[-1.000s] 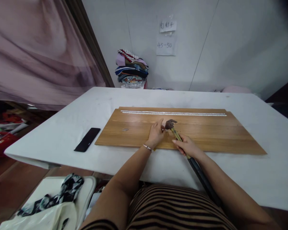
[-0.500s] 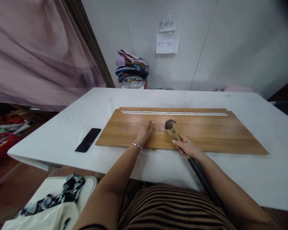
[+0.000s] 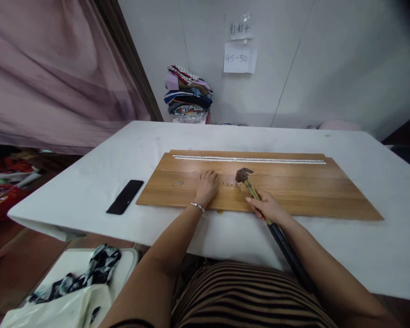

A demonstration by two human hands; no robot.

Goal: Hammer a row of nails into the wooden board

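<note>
A wooden board lies flat on the table. My right hand is wrapped round the handle of a claw hammer, whose rusty head is low over the middle of the board. Beside and partly behind the head runs a row of small nails in the board. My left hand rests palm down on the board at the left end of this row, its fingers slightly bent and apart, with nothing visible in them. Several loose nails lie farther left on the board.
Two white measuring strips run along the board's far side. A black phone lies on the white table, left of the board. Folded clothes are stacked behind the table. A white stool with cloth stands at lower left.
The view has shifted slightly. My left hand has settled on the board with its fingers more bent. The hammer stays at nearly the same place on the board.
</note>
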